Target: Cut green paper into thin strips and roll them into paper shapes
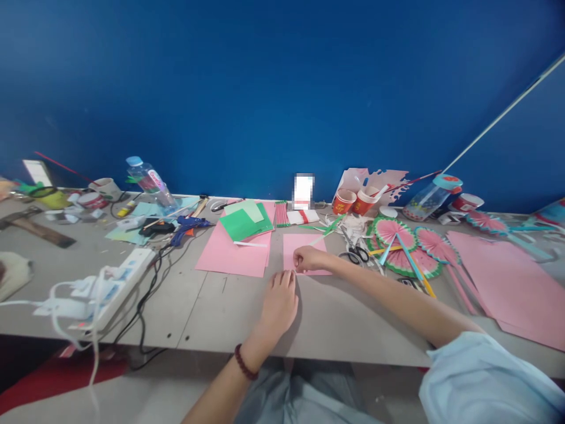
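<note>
A small sheet of pink paper lies on the grey table in front of me. My right hand rests over the paper's lower left part. Its fingers are curled together, and what they pinch, if anything, is hidden. At the sheet's lower left corner is my left hand, palm down with fingers stretched forward on the table. The fingertips come close to those of the right hand. Just beyond the sheet, a green strip runs toward a heap of white strips.
Left of the hands lie larger pink sheets under green sheets. Scissors, paper fans and paper cups are on the right. A glue gun, power strip and hammer lie leftward.
</note>
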The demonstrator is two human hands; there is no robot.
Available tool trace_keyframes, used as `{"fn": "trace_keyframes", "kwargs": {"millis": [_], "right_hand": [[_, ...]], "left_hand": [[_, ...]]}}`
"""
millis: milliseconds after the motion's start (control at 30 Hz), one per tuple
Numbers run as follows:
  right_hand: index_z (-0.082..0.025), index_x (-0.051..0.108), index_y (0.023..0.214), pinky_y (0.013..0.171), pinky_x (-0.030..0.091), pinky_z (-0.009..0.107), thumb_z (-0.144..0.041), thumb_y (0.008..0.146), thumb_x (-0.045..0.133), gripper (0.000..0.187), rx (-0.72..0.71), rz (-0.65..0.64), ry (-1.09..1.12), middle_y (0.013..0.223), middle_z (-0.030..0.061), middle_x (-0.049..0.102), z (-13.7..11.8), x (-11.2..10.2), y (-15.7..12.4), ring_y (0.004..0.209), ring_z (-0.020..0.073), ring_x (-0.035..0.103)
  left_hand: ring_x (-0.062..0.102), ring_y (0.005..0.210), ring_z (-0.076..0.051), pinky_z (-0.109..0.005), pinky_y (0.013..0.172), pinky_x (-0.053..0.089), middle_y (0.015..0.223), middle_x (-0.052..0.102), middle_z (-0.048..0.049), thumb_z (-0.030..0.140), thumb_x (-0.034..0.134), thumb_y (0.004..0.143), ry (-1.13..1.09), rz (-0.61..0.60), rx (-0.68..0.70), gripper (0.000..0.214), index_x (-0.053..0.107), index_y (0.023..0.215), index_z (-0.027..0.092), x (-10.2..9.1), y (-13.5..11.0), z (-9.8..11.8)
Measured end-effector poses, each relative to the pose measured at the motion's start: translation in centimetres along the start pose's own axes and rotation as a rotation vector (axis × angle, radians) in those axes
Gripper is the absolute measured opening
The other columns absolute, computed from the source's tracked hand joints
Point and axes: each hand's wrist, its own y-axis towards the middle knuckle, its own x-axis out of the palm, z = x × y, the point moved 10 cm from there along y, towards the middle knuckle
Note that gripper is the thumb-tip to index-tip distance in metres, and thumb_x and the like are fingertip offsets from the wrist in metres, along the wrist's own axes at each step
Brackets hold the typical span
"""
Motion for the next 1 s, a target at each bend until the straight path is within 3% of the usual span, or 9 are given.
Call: {"fn": "trace_keyframes", "kwargs": {"millis": [1000], "right_hand": [[-0.015,0.063,0.082,0.052,0.035,0.018,-0.01,0.064,0.066,0.018,-0.034,0.109,-0.105,0.086,0.0035,0.068,1.07,-0.12,0.57,0.075,0.0131,0.059]], "left_hand": [[0.047,0.121,-0.025,-0.043,0.107,0.035,0.127,0.054,-0.0124,0.013,0.044,0.083,0.059,0.049,0.038,0.048,0.047,0.131,0.011,0.55,0.1,0.49]]}}
